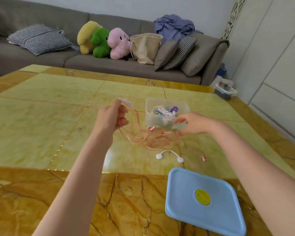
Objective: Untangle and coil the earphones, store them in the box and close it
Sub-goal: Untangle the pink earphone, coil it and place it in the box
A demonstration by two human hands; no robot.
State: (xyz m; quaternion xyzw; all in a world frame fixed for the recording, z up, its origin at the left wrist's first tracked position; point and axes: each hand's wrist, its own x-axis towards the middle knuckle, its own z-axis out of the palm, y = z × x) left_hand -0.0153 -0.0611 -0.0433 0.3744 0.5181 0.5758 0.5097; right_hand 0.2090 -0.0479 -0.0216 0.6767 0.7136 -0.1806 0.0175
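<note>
Pink earphones (pixel 150 138) sprawl tangled on the table (pixel 41 103) before the open box (pixel 167 113). Left hand (pixel 111 116) pinches one end high, drawing slack; right hand (pixel 192 123) hovers, fingers loosely spread, holding nothing. Lid (pixel 204 200) waits nearby.

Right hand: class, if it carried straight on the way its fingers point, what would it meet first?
Probably the pink earphone cable tangled on the table, just ahead of the right hand; the clear box lies close beside that line, and depth is unclear.
</note>
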